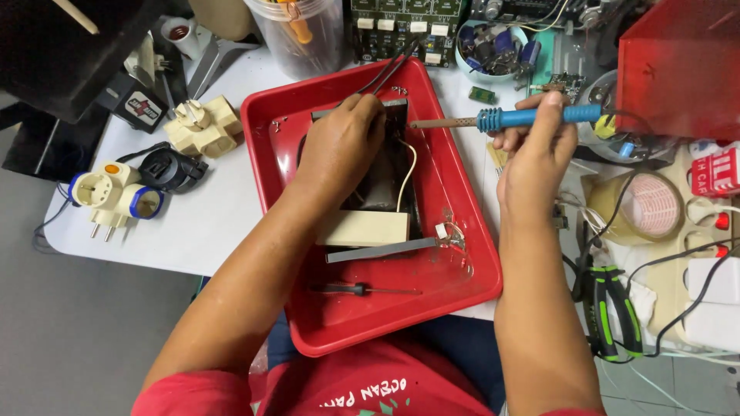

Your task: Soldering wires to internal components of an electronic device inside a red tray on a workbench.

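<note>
A white work table (223, 223) is lying under both hands, and on it a red plastic tray (455, 208) is sitting directly beneath the left hand and just to the left of the right hand. Inside the tray, a dark transformer-like component (389, 185) with metal brackets is lying under the left hand (339, 146), which is pressing down on its upper end with the fingers curled and closed around a pair of thin dark tweezers (389, 69) that are pointing away from the person past the tray's far rim. A cream-coloured block (362, 228) is resting against the near side of the component, just below the left wrist, and a white wire (407, 173) is curving along the component to the right of that hand. The right hand (536, 154) is gripping the blue handle of a soldering iron (493, 119), closed firmly around it, with the iron lying level and its brown tip pointing left toward the left hand's fingers, close to them but whether touching cannot be told. Nearer the person than both hands, a small screwdriver (362, 290) is lying in the tray.
</note>
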